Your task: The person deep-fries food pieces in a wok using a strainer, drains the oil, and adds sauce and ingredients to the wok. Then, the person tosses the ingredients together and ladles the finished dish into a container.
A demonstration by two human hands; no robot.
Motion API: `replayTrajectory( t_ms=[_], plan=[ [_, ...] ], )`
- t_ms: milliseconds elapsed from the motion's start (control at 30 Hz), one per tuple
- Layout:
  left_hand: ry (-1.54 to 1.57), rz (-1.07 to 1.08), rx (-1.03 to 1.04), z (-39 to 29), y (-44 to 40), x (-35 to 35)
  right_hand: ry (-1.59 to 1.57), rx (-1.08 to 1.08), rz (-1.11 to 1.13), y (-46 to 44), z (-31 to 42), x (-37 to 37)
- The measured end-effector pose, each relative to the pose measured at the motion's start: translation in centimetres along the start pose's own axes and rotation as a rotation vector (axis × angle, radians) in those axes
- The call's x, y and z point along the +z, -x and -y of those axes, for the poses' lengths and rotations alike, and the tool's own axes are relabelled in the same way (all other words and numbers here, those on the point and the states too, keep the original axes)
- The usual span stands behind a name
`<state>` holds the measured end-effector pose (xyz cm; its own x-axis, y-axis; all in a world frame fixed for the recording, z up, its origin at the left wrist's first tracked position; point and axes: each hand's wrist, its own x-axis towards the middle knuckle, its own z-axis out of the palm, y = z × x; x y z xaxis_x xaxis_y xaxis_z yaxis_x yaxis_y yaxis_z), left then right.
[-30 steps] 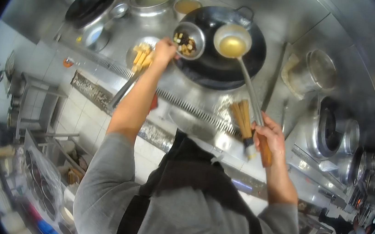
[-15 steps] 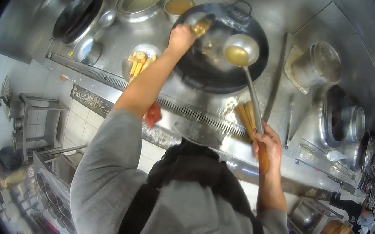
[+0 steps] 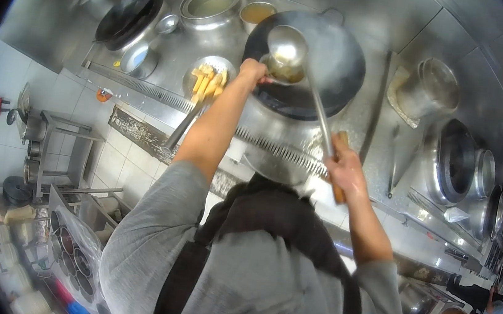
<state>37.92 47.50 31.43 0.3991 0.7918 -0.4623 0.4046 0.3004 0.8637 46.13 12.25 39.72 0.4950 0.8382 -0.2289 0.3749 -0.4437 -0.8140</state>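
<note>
Left hand (image 3: 254, 70) grips the near-left rim of a small metal bowl (image 3: 289, 74); right hand (image 3: 346, 169) is wrapped on the wooden handle (image 3: 338, 193) of a long metal ladle (image 3: 288, 44). Both grips loaded. Bowl sits right at the left fingers, held over the left part of the big black wok (image 3: 334, 95). Yellowish contents show in it, too blurred to identify. Ladle head is well apart from the right hand: shaft runs up and left to it, across the wok. Head overlaps the bowl's far side in view; can't tell if the 2 touch, or whether the ladle carries anything. Pale haze over the wok's right half. Brown piece (image 3: 342, 137) shows just above the right hand, mostly hidden; can't tell what it is. Left of the left forearm: perforated dish (image 3: 214, 61) with yellow sticks (image 3: 202, 84) on it, dark handle (image 3: 181, 130) slanting down from it, partly behind the arm. Beyond the left hand, 2 vessels near the wok: large pot (image 3: 209, 27) with pale liquid, smaller container (image 3: 249, 26) with orange-brown liquid. Right of the wok, well apart from either hand: metal pot (image 3: 429, 93) on a pale cloth (image 3: 397, 94).
</note>
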Motion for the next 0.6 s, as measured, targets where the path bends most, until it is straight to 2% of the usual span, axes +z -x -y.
replayTrajectory(
  t_ms=[167, 233, 300, 367, 400, 467, 500, 600],
  plan=[
    [0.122, -0.029, 0.008, 0.3, -1.7, -1.7, 0.200, -0.199, -0.089, 3.0, -1.3, -0.6],
    [-0.066, -0.080, -0.078, -0.6, -2.4, -2.7, 0.156, -0.210, -0.173, 4.5, -2.1, -1.0],
    [-0.126, -0.077, -0.048, -1.2, -2.5, -2.1, 0.198, -0.126, -0.173, 6.0, -2.9, -1.9],
    [-0.383, -0.009, -0.011, -2.1, -2.6, -1.6, 0.120, -0.154, -0.247, 7.3, -4.1, -2.3],
    [-0.394, -0.003, -0.010, -2.1, -3.2, -1.7, 0.110, -0.101, -0.228, 8.1, -3.9, -2.8],
    [-0.178, -0.124, -0.082, -2.3, -4.2, -2.8, 0.096, -0.042, -0.215, 9.5, -3.9, -3.3],
    [-0.186, -0.121, -0.082, -2.1, -4.6, -2.8, 0.087, 0.011, -0.198, 10.1, -4.2, -3.4],
    [-0.238, -0.046, -0.126, -2.7, -4.2, -2.2, 0.079, -0.013, -0.240, 11.2, -5.5, -3.0]
  ],
)
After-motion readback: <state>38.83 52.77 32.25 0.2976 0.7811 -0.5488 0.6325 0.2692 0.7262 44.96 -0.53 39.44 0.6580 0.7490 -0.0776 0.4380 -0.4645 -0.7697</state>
